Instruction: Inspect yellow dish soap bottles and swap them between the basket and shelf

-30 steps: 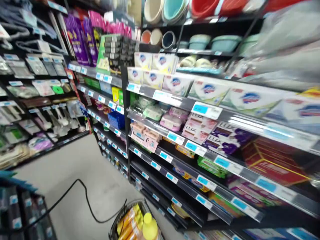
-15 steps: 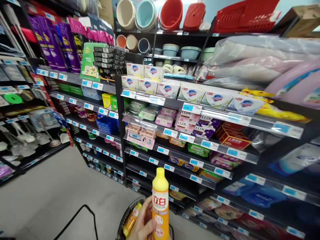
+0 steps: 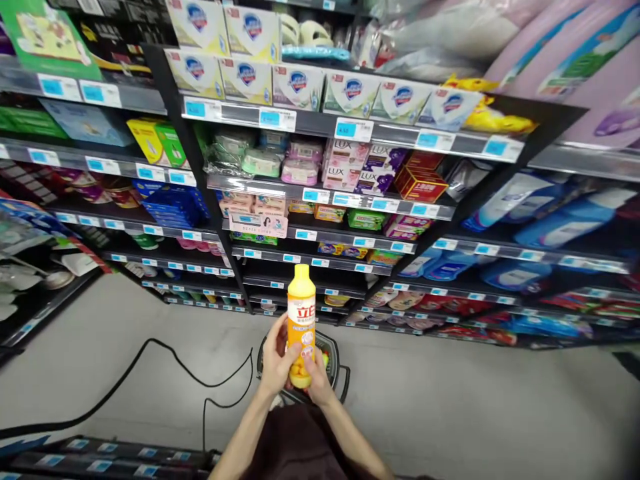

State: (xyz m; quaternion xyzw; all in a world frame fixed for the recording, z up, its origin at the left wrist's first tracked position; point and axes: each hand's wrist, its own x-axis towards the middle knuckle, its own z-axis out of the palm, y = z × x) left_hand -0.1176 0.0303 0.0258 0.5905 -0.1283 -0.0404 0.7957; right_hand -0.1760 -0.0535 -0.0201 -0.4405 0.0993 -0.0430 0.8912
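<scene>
Both my hands are wrapped round an orange bottle (image 3: 302, 313) with a yellow cap and a white label with red characters. It stands nearly upright in front of me. My left hand (image 3: 278, 357) grips its left side, thumb across the front. On the lower right side, my right hand (image 3: 318, 375) holds it with the thumb on the front. Below the bottle is a dark shopping basket (image 3: 336, 347), partly hidden by my hands. Its contents are mostly covered; small bits of green and red show.
Shelves ahead carry boxed soap bars (image 3: 353, 93), pink and purple soap packs (image 3: 345, 163) and blue bottles (image 3: 570, 223). A black cable (image 3: 135, 363) runs over the grey floor (image 3: 430, 393) on the left. Another shelf (image 3: 110, 460) stands behind at lower left.
My view has tilted down and shifted right. Both hands now show on the bottle, where one was plainly visible before. The yellow-orange bottle seen earlier in the basket is now hidden.
</scene>
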